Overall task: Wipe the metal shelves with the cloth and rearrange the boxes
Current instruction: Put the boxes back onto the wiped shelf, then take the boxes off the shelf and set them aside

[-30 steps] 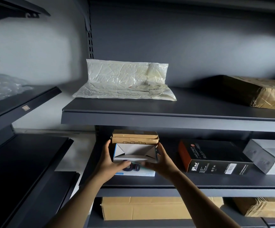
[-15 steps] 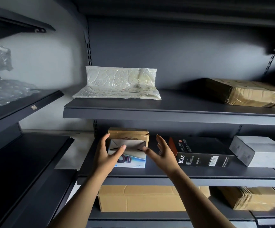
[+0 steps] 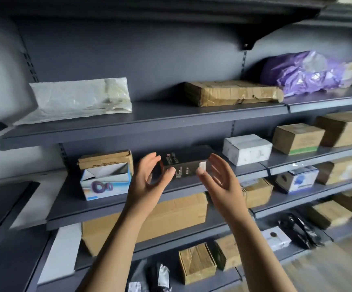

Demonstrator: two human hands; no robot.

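A black box [image 3: 183, 163] lies on the middle metal shelf [image 3: 112, 209]. My left hand [image 3: 147, 182] and my right hand [image 3: 217, 182] are raised in front of it, palms facing each other, fingers spread and holding nothing. The left fingertips are at the box's left end, the right fingertips at its right end by a white label; I cannot tell whether they touch it. To the left stands a white-and-blue box [image 3: 105, 182] with open flaps, a brown carton [image 3: 105, 159] behind it. No cloth is in sight.
The upper shelf [image 3: 149, 121] carries a clear plastic packet [image 3: 80, 100], a flat taped parcel [image 3: 232, 93] and a purple bag [image 3: 305, 70]. A white box [image 3: 246, 149] and brown cartons [image 3: 297, 139] sit to the right. A large carton [image 3: 149, 218] fills the shelf below.
Both hands have let go of the white-and-blue box and moved right, in front of the black box. The view has swung right and tilted, showing more shelves.
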